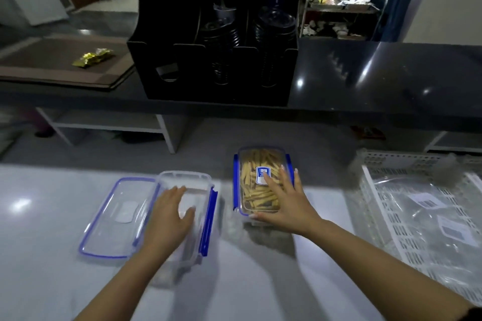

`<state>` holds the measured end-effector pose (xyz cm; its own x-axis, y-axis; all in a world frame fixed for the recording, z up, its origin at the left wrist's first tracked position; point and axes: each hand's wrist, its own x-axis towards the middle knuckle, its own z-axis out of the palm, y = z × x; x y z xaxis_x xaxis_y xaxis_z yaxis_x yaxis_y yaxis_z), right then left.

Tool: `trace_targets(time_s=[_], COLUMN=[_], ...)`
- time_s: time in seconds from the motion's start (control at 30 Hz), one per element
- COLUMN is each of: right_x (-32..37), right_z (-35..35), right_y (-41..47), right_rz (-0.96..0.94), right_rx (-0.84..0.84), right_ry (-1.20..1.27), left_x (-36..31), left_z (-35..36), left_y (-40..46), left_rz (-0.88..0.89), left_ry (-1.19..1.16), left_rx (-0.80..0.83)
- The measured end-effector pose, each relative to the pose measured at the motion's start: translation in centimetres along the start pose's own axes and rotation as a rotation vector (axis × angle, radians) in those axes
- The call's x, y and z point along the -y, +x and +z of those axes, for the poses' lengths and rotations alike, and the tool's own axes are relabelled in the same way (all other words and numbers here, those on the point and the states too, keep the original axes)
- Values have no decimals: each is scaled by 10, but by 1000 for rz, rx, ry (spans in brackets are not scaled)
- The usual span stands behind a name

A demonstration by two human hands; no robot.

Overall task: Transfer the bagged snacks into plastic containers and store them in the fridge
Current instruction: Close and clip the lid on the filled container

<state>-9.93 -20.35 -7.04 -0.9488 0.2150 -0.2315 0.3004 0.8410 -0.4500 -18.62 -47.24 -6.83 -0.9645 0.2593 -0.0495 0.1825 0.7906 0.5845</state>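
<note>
R hand (280,198) lying palm-down, fingers spread flat on lid of filled container (262,182), grip apart | L hand (173,212) reaching into empty container (186,216), fingers loosely apart, clamping nothing | loose lid (114,219) lying just L of it | all resting on white worktop (39,281) | white crate (417,216) w/ clear bags sitting at R

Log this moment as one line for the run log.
left hand: on empty container, lid beside it | right hand: flat on lidded snack container | bags in white crate
</note>
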Motion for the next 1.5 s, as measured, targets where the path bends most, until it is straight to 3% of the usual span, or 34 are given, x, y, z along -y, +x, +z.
trace_targets(time_s=[0.23,0.37,0.53,1.1,1.3,1.4,1.5], right_x=[21,28,29,51,65,64,56], right_z=[1,3,4,14,25,16,-7], right_y=[17,26,27,20,12,3,-15], right_rz=[-16,-8,-6,-60,-157,-194,-193], right_rx=[34,24,28,70,140,115,-18], right_ry=[-30,-42,-36,-4,22,179,536], left_x=[30,42,52,42,8,-13,-44], left_z=[-22,-33,-35,-77,-96,-89,-77], left_y=[1,8,7,-16,-21,-19,-17], left_rz=[-23,-107,-288,-380,-292,-233,-170], left_ry=[83,141,-2,-437,-528,-569,-608], left_rx=[-219,-214,-50,-324,-317,-292,-202])
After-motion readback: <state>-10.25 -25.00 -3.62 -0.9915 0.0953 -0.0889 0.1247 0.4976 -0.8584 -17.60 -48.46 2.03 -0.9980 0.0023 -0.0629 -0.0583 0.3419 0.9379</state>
